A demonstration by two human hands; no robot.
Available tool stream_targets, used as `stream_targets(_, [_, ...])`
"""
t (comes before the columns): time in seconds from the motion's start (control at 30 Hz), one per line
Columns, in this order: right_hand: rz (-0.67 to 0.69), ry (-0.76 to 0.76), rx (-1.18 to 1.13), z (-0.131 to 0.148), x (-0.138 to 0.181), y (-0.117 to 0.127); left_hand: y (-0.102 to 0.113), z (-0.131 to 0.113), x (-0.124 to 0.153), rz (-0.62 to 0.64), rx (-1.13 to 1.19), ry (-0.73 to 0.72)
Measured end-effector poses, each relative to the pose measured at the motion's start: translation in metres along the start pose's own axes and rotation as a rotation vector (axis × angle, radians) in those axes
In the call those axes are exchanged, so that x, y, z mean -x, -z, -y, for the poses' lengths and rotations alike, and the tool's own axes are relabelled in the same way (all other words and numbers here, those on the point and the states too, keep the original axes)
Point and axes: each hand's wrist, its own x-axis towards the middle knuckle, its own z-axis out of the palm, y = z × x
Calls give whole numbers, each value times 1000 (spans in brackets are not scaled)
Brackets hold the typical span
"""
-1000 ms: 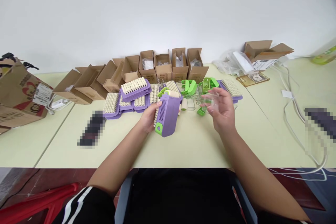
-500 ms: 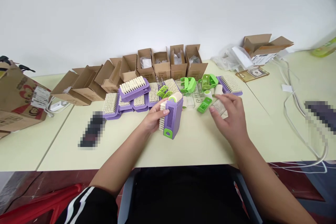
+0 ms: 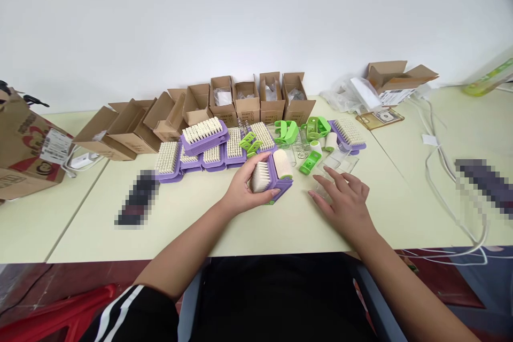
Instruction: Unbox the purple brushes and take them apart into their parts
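My left hand [image 3: 243, 191] is wrapped round a purple brush [image 3: 269, 177] with cream bristles and a white roller, lying bristles-up on the pale table [image 3: 192, 219]. My right hand [image 3: 345, 204] lies flat on the table with fingers spread, its fingertips on clear plastic pieces [image 3: 335, 163]. Just beyond it lie a green clip [image 3: 310, 162] and small white rollers [image 3: 325, 142]. Behind my left hand stands a row of several purple brushes [image 3: 202, 144].
Several open cardboard boxes [image 3: 244, 97] line the back of the table, more lie at the left [image 3: 120, 125]. Green plastic parts [image 3: 302, 129] sit mid-table. A large box [image 3: 28, 152] is far left, white cables [image 3: 441, 171] run at the right, and a red stool [image 3: 60, 315] stands below.
My left hand turned the purple brush over and lowered it onto the table, bristles now up. My right hand dropped from the air to lie flat on the table.
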Motion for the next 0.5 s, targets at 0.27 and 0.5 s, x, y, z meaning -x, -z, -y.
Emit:
stream_targets(0.27, [21,-1,44,8,-6,-5,-3,-9,1,47,-356,-138])
stream_targets(0.5, [-119,63,-64,15,-13,5,-6,-6,2,20,-385,-243])
